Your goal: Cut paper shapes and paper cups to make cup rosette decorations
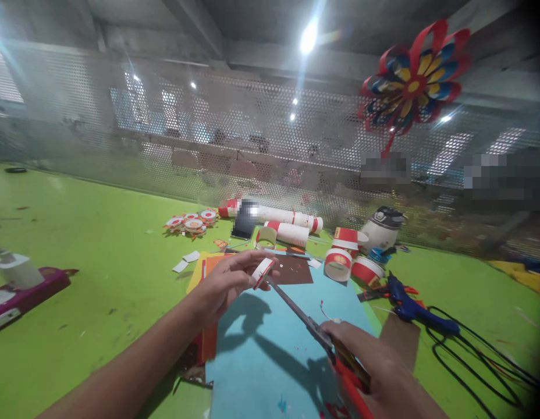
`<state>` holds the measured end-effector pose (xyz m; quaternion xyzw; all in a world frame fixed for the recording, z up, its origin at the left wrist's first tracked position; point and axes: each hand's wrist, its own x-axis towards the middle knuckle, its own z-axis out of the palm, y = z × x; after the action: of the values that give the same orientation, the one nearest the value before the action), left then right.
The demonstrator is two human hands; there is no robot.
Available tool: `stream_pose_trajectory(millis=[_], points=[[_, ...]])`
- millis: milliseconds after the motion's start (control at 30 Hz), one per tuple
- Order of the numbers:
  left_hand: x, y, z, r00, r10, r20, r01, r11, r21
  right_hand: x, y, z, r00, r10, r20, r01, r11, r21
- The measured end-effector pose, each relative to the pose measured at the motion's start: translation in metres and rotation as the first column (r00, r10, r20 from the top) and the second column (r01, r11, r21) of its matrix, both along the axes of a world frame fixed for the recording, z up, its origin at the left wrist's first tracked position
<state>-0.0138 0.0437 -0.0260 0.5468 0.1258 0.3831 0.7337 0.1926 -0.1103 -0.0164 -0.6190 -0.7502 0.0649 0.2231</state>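
Between the fingers and thumb of my left hand (226,282) is a small white paper ring (263,273) with a red edge, tilted. My right hand (379,366) grips a pair of scissors (305,317) with red handles. The tips of the long blades reach the lower edge of the ring; whether they touch it I cannot tell. Both hands are above a light blue sheet (287,355), where their shadows fall. A brown sheet (296,269) lies behind the ring, with small paper scraps on it.
Cut paper cups (338,265) and cup tubes (291,234) stand toward the back, beside a phone (244,220). Several small red-and-white wheels (192,224) lie left. A blue glue gun (421,311) with a black cord is at right. A power strip (29,294) sits far left. A paper flower (416,81) hangs above.
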Motion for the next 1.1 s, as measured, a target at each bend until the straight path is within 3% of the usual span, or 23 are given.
stream_pose_trajectory(millis=[300,533,767,1100], points=[[-0.0010,-0.0025,0.0031,1.000,0.023,0.000,-0.023,0.999,0.041,-0.0015,-0.0012,-0.0011,0.999,-0.026,0.025,0.027,0.999,-0.039],[-0.0009,-0.0029,0.0037,0.999,0.036,-0.004,-0.035,0.998,0.058,-0.0027,0.0001,-0.0015,0.999,0.025,0.043,-0.021,0.995,-0.095],[-0.0005,-0.0030,0.0025,1.000,0.011,0.000,-0.011,0.999,0.033,-0.0022,-0.0031,0.0014,0.999,0.031,-0.038,-0.031,0.999,-0.021],[0.0004,-0.0008,0.0003,1.000,-0.003,-0.031,0.003,1.000,-0.010,-0.0026,-0.0022,0.0061,0.970,0.074,-0.232,-0.091,0.994,-0.062]])
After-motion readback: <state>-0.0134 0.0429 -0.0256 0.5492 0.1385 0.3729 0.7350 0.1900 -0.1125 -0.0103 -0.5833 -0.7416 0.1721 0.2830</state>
